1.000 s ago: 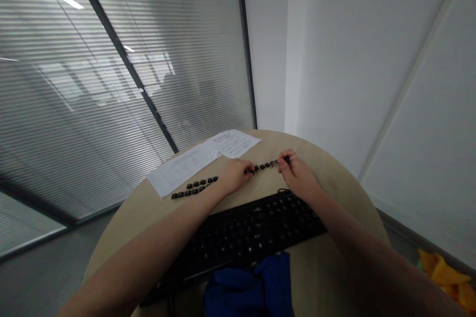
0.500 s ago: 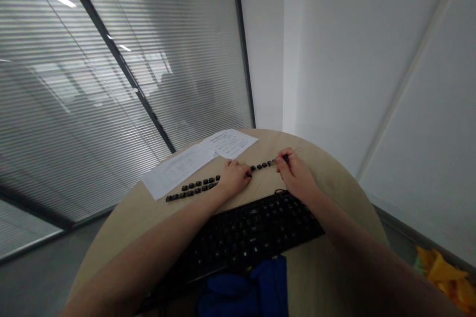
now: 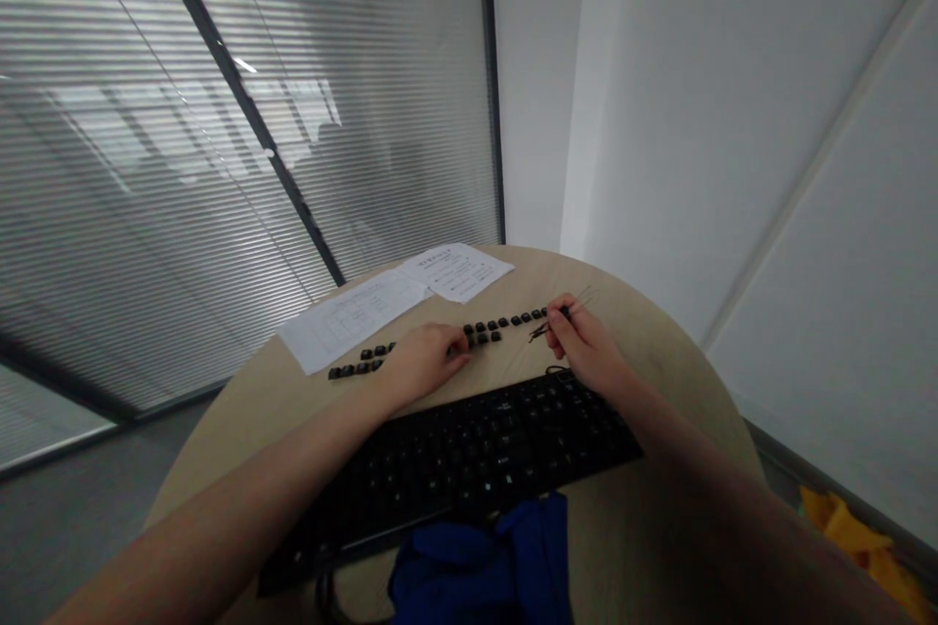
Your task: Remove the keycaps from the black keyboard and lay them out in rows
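Between the worktop's far edge and the black keyboard, small black keycaps lie in two rows. Over the middle of these is the left hand, fingers curled together (whether they pinch a keycap, I cannot tell). Nearer the right edge, the right hand has thumb and fingers clamped on a thin wire tool. White papers lie along the far-left edge.

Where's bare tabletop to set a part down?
Bare table: right of the right hand, out to the rim; left, between papers and left forearm; near side, between blue cloth and right forearm. Crowded: the middle, with keycap rows, left hand, thin tool, keyboard.
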{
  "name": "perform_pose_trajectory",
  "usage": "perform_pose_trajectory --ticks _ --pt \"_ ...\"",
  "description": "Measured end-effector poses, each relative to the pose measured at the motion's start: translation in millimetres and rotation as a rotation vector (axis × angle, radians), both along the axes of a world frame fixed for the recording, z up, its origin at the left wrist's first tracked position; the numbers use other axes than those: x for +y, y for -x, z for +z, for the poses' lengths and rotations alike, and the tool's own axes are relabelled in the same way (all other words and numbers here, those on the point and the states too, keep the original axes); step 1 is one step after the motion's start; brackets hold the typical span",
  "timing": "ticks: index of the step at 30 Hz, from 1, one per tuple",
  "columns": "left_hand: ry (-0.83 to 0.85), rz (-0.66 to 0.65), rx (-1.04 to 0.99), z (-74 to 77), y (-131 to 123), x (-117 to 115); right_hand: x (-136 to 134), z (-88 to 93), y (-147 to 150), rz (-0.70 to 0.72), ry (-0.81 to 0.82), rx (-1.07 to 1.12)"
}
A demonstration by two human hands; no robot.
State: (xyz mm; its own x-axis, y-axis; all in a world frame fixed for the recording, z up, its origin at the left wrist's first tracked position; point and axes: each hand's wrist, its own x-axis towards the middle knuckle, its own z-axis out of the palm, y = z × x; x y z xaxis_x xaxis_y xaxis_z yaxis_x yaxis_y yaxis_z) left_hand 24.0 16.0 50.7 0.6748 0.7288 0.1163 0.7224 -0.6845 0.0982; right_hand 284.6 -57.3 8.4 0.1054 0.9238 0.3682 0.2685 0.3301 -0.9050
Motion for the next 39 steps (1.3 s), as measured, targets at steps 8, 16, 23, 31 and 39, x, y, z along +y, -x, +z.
perform_pose_trajectory --ticks 8,16,23,31,39 --pt "0.238 -0.157 -0.093 -17.5 69 -33 -14 -7.9 26 0.352 0.335 0.020" --pt "0.193 -0.267 -0.120 -39.1 68 -33 -18 -15.2 29 0.316 0.343 -0.073" --pt "0.169 -0.272 -0.117 -46.3 68 -29 -25 -11.0 30 0.358 0.308 -0.283" --pt "0.157 -0.272 -0.140 -48.2 66 -30 -31 1.0 37 0.317 0.122 -0.569" --pt "0.138 -0.295 -0.137 -49.7 68 -28 -26 -18.9 35 0.294 0.230 -0.201"
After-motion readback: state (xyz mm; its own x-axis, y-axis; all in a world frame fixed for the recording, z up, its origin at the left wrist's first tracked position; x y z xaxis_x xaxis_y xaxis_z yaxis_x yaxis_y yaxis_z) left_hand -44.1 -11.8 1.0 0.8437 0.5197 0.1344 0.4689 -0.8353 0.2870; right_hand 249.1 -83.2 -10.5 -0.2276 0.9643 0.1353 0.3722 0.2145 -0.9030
